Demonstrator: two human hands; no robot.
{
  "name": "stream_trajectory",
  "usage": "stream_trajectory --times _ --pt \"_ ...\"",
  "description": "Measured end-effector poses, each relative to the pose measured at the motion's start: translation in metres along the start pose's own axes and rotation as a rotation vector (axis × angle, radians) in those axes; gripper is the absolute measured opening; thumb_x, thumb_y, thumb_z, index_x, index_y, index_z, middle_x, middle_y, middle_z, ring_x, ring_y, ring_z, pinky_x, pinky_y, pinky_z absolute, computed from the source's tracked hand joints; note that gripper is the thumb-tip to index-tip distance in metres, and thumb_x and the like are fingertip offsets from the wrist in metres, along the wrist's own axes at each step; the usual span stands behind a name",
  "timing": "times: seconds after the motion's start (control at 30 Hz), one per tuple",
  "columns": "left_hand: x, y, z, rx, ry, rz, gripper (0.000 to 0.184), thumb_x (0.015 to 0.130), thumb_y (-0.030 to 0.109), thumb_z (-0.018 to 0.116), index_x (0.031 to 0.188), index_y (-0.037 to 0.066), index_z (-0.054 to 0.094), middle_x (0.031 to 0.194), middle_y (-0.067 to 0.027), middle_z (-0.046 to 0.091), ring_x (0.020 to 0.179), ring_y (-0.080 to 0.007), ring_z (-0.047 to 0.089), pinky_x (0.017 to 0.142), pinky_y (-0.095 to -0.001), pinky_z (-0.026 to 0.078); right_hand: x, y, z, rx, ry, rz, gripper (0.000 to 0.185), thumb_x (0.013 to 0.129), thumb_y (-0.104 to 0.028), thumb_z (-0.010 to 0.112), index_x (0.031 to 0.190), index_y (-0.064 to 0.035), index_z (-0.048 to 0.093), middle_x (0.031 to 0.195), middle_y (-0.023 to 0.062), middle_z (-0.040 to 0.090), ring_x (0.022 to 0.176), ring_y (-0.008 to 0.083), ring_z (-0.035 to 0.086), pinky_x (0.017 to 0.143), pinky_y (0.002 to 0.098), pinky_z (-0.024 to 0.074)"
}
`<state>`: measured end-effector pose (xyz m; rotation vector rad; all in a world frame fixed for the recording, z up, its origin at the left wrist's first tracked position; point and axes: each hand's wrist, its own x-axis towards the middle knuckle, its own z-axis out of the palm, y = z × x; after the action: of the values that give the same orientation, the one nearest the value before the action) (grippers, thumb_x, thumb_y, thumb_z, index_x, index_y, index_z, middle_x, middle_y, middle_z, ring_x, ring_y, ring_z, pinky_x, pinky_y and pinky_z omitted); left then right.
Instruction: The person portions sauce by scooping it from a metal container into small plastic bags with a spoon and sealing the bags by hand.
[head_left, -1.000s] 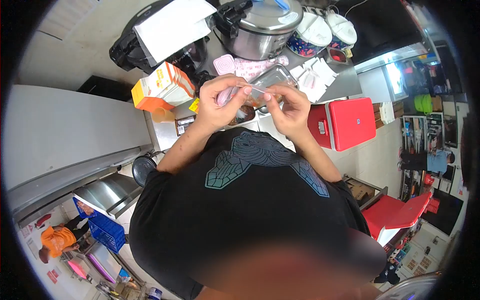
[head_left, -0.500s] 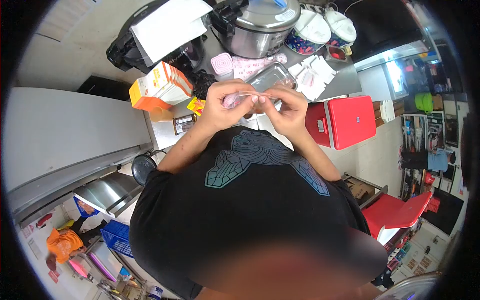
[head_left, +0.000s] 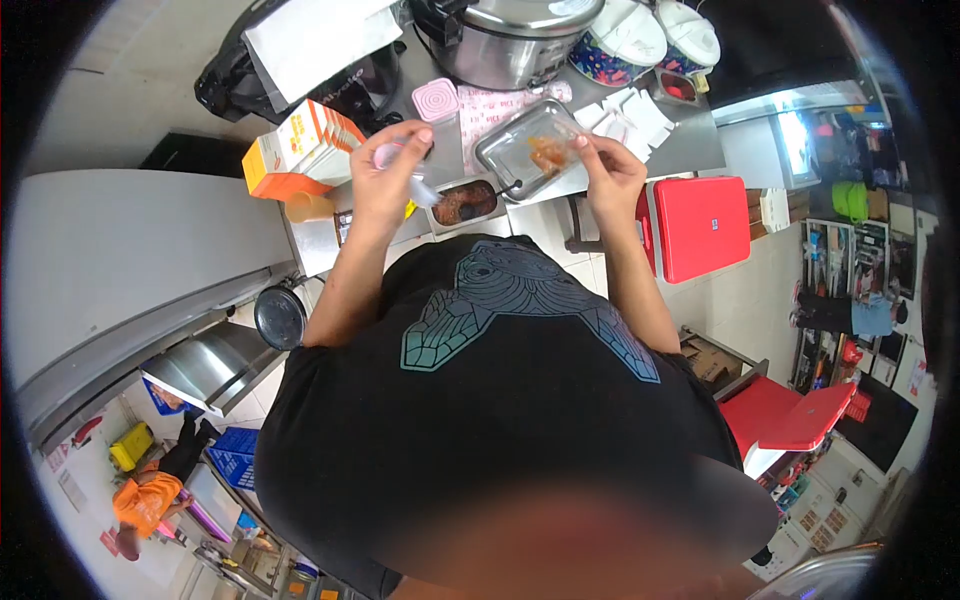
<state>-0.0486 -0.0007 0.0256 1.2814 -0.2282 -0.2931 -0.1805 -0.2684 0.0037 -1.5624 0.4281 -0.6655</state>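
The clear tray (head_left: pixel 505 150) on the worktop is taken as the reference point. It contains orange food (head_left: pixel 547 155), lying toward its right part.

The hands are apart, one to each side of the tray. The left hand (head_left: pixel 385 185), to the tray's left, is closed with thumb and fingers on a pink item (head_left: pixel 384 157); its exact nature cannot be determined. A translucent strip (head_left: pixel 424 193) shows between that hand and the tray; whether it belongs to the pink item cannot be told. The right hand (head_left: pixel 612 170) is at the tray's right edge, thumb and fingertips drawn together; whether it grips anything or touches the tray cannot be established.

On the near left side of the tray stands a metal pan (head_left: pixel 440 226) of dark brown food (head_left: pixel 462 205). Beyond the tray and to its left lie a patterned sheet (head_left: pixel 480 115) and a pink square (head_left: pixel 436 100). White papers (head_left: pixel 640 112) lie just to its right. A large cooker (head_left: pixel 500 50) stands beyond it, and a red cool box (head_left: pixel 705 230) is at its near right.
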Motion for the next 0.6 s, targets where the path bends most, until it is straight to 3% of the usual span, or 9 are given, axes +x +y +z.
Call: stream_trajectory --times 0.13,0.27,0.37,0.47,0.5,0.6 --pt "0.001 -0.01 -0.019 -0.174 -0.012 -0.166 0.026 0.093 0.014 0.079 0.114 0.0 0.072 0.089 -0.0025 0.069 0.076 -0.0099 0.06 0.067 -0.0262 0.047 0.021 0.104 -0.022 -0.047 0.029 0.082 0.02 0.098 -0.016 0.075 0.101 0.0036 0.077 0.094 0.0091 0.077 0.085 0.0129 0.069 0.081 0.0274 0.0525" --pt "-0.006 -0.015 -0.027 -0.518 -0.122 -0.319 0.033 0.092 0.009 0.075 0.122 -0.001 0.067 0.101 -0.0052 0.065 0.07 -0.0092 0.053 0.064 -0.0261 0.044 0.029 0.23 -0.038 -0.21 0.089 0.257 0.017 0.098 -0.013 0.074 0.103 0.0029 0.076 0.096 0.0106 0.078 0.086 0.0118 0.07 0.079 0.027 0.0538" --pt "-0.013 -0.018 -0.03 -0.694 -0.232 -0.362 0.047 0.089 0.007 0.068 0.134 -0.003 0.058 0.114 -0.0118 0.062 0.068 -0.0136 0.046 0.062 -0.0296 0.039 0.032 0.292 -0.04 -0.102 0.116 0.462 0.025 0.094 -0.016 0.078 0.107 0.0047 0.075 0.101 0.014 0.077 0.087 0.0166 0.072 0.081 0.0306 0.055" --pt "-0.021 -0.014 -0.025 -0.752 -0.245 -0.427 0.052 0.085 0.009 0.063 0.135 -0.003 0.056 0.112 -0.0119 0.06 0.067 -0.0133 0.047 0.063 -0.0302 0.041 0.04 0.309 -0.06 -0.671 -0.002 0.462 0.053 0.083 -0.029 0.086 0.123 0.0013 0.07 0.107 0.0207 0.076 0.095 0.0322 0.072 0.088 0.04 0.0548" --pt "-0.024 -0.016 -0.024 -0.748 -0.229 -0.448 0.056 0.083 0.01 0.061 0.136 -0.004 0.055 0.113 -0.013 0.06 0.067 -0.0137 0.047 0.064 -0.0306 0.042 0.047 0.355 -0.074 -0.557 0.1 0.349 0.074 0.074 -0.035 0.09 0.131 0.0053 0.065 0.111 0.0232 0.075 0.104 0.0402 0.071 0.096 0.0432 0.053" --pt "-0.029 -0.019 -0.019 -0.699 -0.199 -0.49 0.064 0.079 0.013 0.057 0.141 -0.005 0.052 0.118 -0.0161 0.06 0.068 -0.0148 0.047 0.066 -0.0316 0.043 0.052 0.316 -0.071 -0.914 0.374 0.188 0.08 0.075 -0.033 0.089 0.135 0.0097 0.059 0.112 0.0228 0.074 0.11 0.0385 0.07 0.1 0.0437 0.0519"
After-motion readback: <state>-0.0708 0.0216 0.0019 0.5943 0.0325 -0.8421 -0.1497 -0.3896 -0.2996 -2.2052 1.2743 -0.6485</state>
